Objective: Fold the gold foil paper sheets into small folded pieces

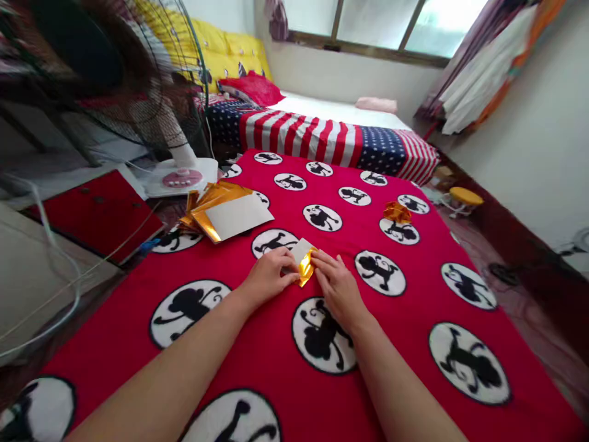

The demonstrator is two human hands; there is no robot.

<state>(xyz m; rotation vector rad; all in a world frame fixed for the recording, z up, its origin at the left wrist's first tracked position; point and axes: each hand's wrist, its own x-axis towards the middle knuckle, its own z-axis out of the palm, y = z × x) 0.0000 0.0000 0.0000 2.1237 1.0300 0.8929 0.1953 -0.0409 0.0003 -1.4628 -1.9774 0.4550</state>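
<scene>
A small sheet of gold foil paper (305, 267), pale grey on its other face and partly folded over, lies on the red cloth between my hands. My left hand (271, 274) pinches its left edge with thumb and fingers. From the right, my right hand (338, 285) lays its fairly straight fingers on the gold part, pressing it against the cloth. To the far left of my hands sits a loose stack of gold foil sheets (230, 212), the top one pale side up. A folded gold foil piece (396, 212) rests farther off on the right.
The red cloth (257, 331) has round monkey prints. A standing fan (179, 147) is at the left, near a red board (99, 212). Behind lies a bed with a striped, starred cover (299, 132). A yellow stool (465, 196) stands on the floor at right.
</scene>
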